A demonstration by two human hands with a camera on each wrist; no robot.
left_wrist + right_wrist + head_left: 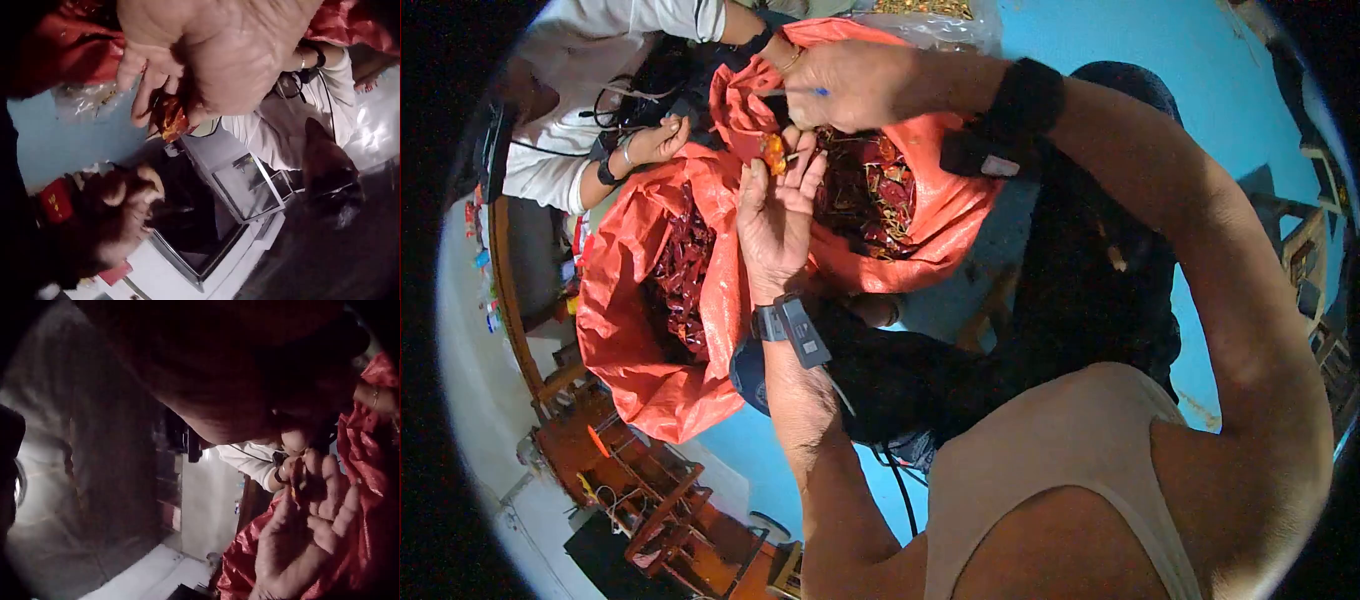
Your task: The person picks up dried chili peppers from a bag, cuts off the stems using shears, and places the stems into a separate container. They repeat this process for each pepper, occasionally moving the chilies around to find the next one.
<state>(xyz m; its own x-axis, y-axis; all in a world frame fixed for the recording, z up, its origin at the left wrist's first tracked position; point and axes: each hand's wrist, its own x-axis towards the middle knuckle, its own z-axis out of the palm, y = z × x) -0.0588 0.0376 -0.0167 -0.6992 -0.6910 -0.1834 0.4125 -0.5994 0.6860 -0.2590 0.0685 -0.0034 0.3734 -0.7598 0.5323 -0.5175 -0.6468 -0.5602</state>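
Note:
My left hand (pixel 775 225) is palm up beside the rims of two sacks. Its thumb and fingers pinch a split dried red chili (pixel 774 153) with an orange inside; the chili also shows in the left wrist view (pixel 170 119). Just above it, my right hand (pixel 855 85) is bent downward, back of the hand up, its thumb tip close to the left fingers. Its fingertips are hidden beneath it, so I cannot tell whether they hold anything. Under both hands, the right red sack (pixel 960 235) contains chili pieces and pale stems (pixel 880 195).
A second red sack (pixel 615 330) to the left contains dark red dried chilies (pixel 685 280). Across from me, another person's hand (pixel 655 140) is near that sack, their other arm reaching behind my right hand. A clear plastic bag (pixel 975 30) lies on the blue floor (pixel 1080 35).

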